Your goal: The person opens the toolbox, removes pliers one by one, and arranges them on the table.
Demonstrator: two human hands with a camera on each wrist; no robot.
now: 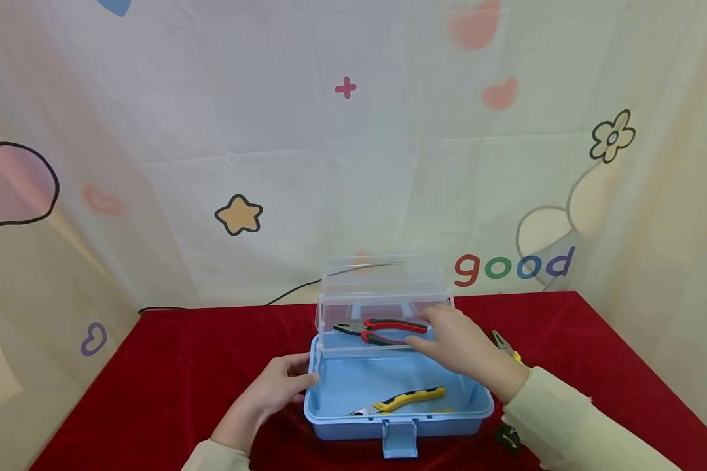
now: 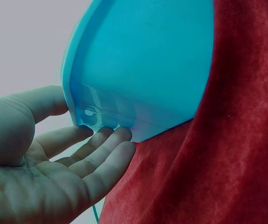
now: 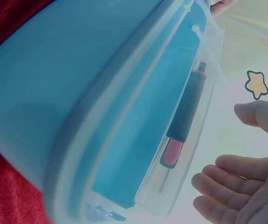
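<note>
**Fingers [image 3: 227,186] of right hand [image 1: 462,347] released beside red-handled pliers [image 1: 397,324]; left hand [image 1: 271,389] gripping toolbox [image 1: 377,430]**

Red cloth-covered table [image 1: 224,347], plush-looking, a few soft folds; back, left and right edges visible. Pale backdrop [image 1: 389,170] hangs behind the back edge: printed hearts, star, flower, "good" in coloured letters. Thin black line [image 1: 297,288] rises from back edge to behind the lid; cable or print, can't tell.

Toolbox stands about midway between table's left and right edges. Light blue plastic, rounded corners, latch [image 1: 399,439] hanging down at front, clear lid [image 1: 383,288] raised at back. Red-handled pliers lie sideways at toolbox's back edge, by the lid: dark metal jaws to the left, red-and-black handles spread to the right. Right wrist view shows a black-and-red tool [image 3: 185,107] along the clear part; can't tell if same pliers.

Right hand: fingers loosely extended, grasping nothing, just by handle ends. Left hand: thumb over toolbox's left rim, fingers against outer wall.

Inside toolbox, near front edge: yellow-handled pliers [image 1: 415,398], black patches, partly hidden by front wall. Right of toolbox on cloth: second yellow-handled tool [image 1: 503,343], metal jaws toward back edge, part covered by right sleeve [image 1: 571,418]. Dark object [image 1: 508,437] by toolbox's front right corner, mostly hidden, identity unclear.
</note>
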